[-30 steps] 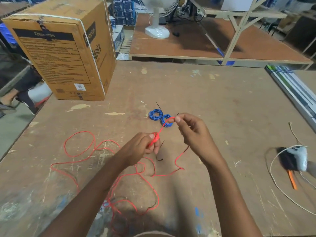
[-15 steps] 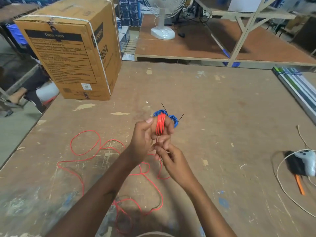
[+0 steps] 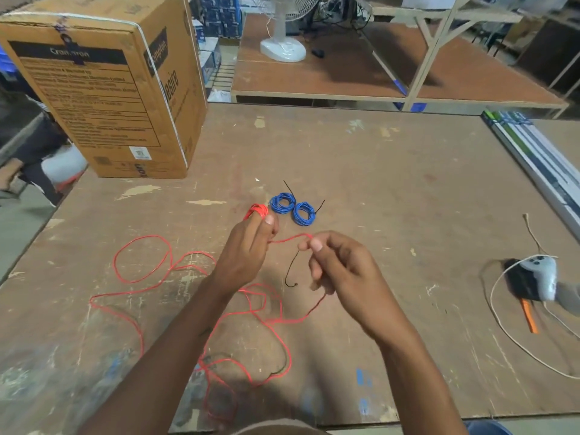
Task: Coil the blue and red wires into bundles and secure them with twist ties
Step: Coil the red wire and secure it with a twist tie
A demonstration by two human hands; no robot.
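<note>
Over a scuffed wooden bench (image 3: 392, 189), thin red wire (image 3: 150, 304) is being wound w/ both hands.

A few tight red turns (image 3: 259, 211) are wrapped round the raised fingers of the left hand (image 3: 248, 249), thumb pressed against them. A short taut stretch is run across to the right hand (image 3: 340, 271), where it is pinched btwn thumb & forefinger, other fingers curled. Slack is left in loose loops on the bench, nearer the body. Two small round blue coils (image 3: 293, 208), each tied w/ a black twist tie, are laid touching, just beyond the hands. One curved black tie (image 3: 292, 270) is seen lying btwn the hands. A cardboard box (image 3: 106, 89) is stood far left.
</note>
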